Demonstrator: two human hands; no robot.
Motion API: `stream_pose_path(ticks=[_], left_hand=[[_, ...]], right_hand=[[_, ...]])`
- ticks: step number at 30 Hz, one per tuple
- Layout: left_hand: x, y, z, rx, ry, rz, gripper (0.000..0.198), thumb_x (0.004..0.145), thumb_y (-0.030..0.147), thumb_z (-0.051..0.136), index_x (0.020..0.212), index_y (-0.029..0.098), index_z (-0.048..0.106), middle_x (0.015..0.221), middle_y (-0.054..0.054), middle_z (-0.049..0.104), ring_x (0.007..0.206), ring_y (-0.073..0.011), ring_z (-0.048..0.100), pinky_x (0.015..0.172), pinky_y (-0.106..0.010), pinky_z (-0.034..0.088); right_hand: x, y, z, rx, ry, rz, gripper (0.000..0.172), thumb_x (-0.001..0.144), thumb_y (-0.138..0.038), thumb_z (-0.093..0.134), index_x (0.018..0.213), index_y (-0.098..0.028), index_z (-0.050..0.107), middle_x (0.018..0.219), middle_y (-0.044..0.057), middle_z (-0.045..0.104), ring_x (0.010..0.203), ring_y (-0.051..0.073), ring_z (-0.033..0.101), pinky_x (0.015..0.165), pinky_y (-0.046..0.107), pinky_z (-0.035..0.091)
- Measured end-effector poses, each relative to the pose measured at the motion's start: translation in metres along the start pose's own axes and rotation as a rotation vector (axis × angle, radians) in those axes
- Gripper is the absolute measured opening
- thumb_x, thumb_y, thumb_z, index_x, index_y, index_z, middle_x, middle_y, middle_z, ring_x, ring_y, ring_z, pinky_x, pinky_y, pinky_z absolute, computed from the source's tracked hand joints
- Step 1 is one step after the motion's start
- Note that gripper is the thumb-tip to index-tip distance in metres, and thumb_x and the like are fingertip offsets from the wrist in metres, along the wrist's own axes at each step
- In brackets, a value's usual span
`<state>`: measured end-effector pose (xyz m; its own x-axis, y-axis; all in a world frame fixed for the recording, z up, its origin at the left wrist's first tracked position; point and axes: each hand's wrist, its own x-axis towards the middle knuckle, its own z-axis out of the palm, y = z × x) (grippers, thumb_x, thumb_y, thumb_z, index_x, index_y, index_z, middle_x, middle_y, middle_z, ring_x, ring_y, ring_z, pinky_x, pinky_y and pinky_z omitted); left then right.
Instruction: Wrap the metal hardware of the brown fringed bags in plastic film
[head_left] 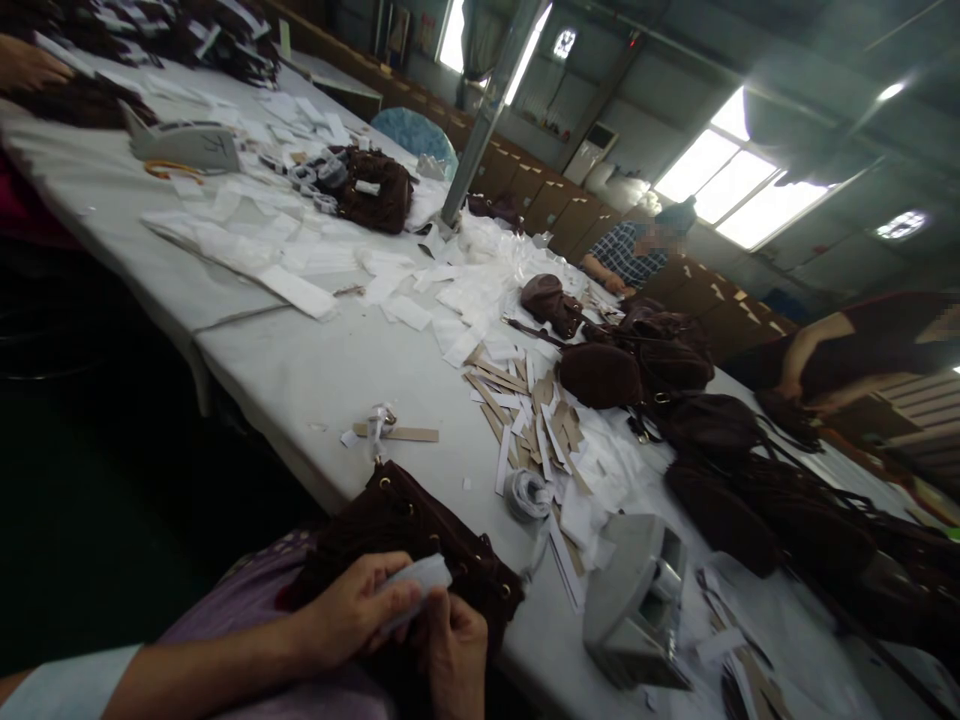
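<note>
My left hand (pixel 352 612) is closed around a folded pale white strip (pixel 424 575), thumb on top; whether it is paper or thin foam I cannot tell. My right hand (pixel 459 650) pinches at the strip's near end, its fingertips close to the left ones. Beneath both hands a dark brown handbag (pixel 409 510) with brass-coloured eyelets rests on my lap against the table edge. Its lower part is hidden by my hands. Just beyond the bag lie a tan card strip (pixel 412 434) and a small crumpled clear wrapping (pixel 380 420).
A grey tape dispenser (pixel 634 600) stands to the right, near a roll of grey-white strip (pixel 527 494) and a heap of card strips (pixel 536 420). Brown bags (pixel 720 430) line the right side. White sheets (pixel 480 270) and a metal post (pixel 491 115) are farther back. Other people work around the table.
</note>
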<state>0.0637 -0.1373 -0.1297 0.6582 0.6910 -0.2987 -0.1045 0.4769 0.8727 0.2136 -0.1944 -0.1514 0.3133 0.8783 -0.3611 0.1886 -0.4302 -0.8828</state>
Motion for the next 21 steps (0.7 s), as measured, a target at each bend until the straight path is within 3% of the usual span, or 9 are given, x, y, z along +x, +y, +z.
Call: stream_pose_path(ticks=[3,7,12,15,21], left_hand=[[0.002,-0.004,0.001,-0.388,-0.074,-0.271,0.043,0.078,0.058,0.061,0.082,0.017,0.051,0.057,0.004,0.05,0.036,-0.003,0.023,0.034,-0.018,0.01],[0.003,-0.009,-0.003,-0.565,-0.171,-0.473,0.047,0.067,0.055,0.072,0.083,0.016,0.053,0.055,0.005,0.05,0.037,-0.0014,0.021,0.034,-0.015,0.006],[0.004,-0.012,-0.002,-0.295,-0.084,-0.221,0.045,0.075,0.059,0.065,0.08,0.016,0.053,0.055,0.004,0.053,0.035,-0.0029,0.028,0.032,-0.016,0.014],[0.004,-0.014,-0.001,-0.103,-0.086,-0.141,0.042,0.075,0.054,0.069,0.076,0.014,0.055,0.053,0.004,0.052,0.036,-0.0039,0.035,0.034,-0.017,0.022],[-0.004,-0.026,-0.002,-0.35,-0.081,-0.168,0.044,0.077,0.055,0.066,0.08,0.013,0.057,0.072,-0.005,0.063,0.046,-0.0072,0.048,0.042,-0.018,0.038]], right_hand=[[0.0,0.009,0.006,0.165,-0.005,-0.014,0.057,0.073,-0.071,0.058,0.058,-0.016,0.057,0.047,-0.003,0.046,0.044,0.008,0.035,0.043,0.022,0.029],[-0.001,0.012,0.009,0.252,0.067,0.005,0.051,0.07,-0.065,0.066,0.063,-0.015,0.059,0.053,-0.004,0.048,0.049,0.008,0.038,0.047,0.021,0.034],[-0.006,0.015,0.007,0.33,0.078,0.035,0.057,0.08,-0.069,0.05,0.057,-0.017,0.052,0.044,-0.005,0.042,0.041,0.007,0.034,0.039,0.021,0.028],[-0.005,0.012,0.01,0.32,0.04,0.028,0.051,0.076,-0.066,0.059,0.063,-0.017,0.057,0.047,-0.003,0.048,0.042,0.009,0.04,0.039,0.021,0.03],[-0.001,-0.001,0.021,0.377,0.029,0.076,0.044,0.076,-0.059,0.066,0.067,-0.018,0.054,0.045,-0.008,0.041,0.04,0.006,0.033,0.038,0.02,0.025]])
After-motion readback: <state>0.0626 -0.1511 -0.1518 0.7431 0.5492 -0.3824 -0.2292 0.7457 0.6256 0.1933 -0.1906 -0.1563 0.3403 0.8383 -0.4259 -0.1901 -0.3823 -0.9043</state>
